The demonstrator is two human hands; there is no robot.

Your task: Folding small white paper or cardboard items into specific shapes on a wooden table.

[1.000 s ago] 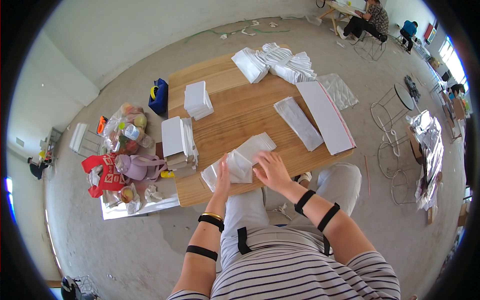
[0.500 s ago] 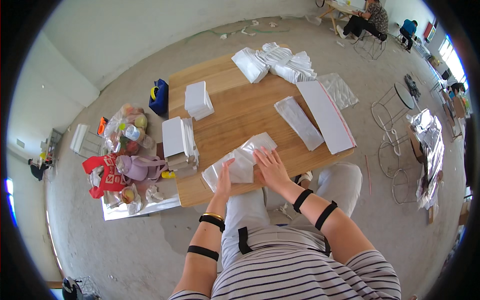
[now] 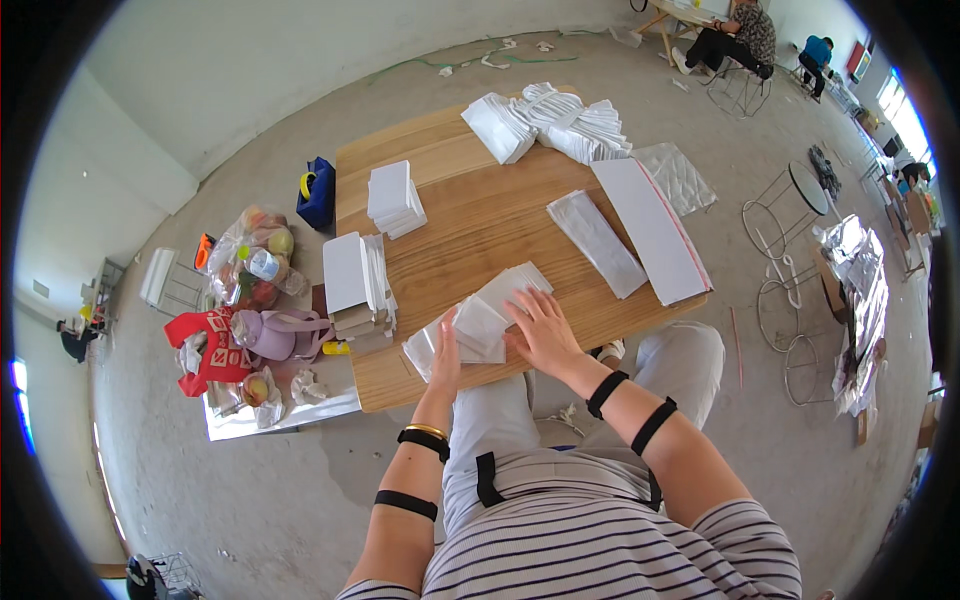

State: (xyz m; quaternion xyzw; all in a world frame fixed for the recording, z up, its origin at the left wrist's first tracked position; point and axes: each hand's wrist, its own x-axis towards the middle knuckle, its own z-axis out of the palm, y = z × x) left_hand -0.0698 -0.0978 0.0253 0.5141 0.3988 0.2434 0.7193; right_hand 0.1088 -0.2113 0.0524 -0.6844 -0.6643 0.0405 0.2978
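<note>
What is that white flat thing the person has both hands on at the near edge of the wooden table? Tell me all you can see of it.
The flat white packet in clear film lies slantwise at the near edge of the light wooden table. It looks like thin folded sheets, glossy where the wrap catches light, with a smaller folded piece on top. The left hand rests on its near left end, and the right hand presses flat on its right side.

Both hands lay on a clear plastic bag of white sheets [image 3: 480, 322] at the wooden table's [image 3: 470, 225] near edge: the left hand [image 3: 445, 352] flat on its left end, the right hand [image 3: 541, 327] spread over its right side.
</note>
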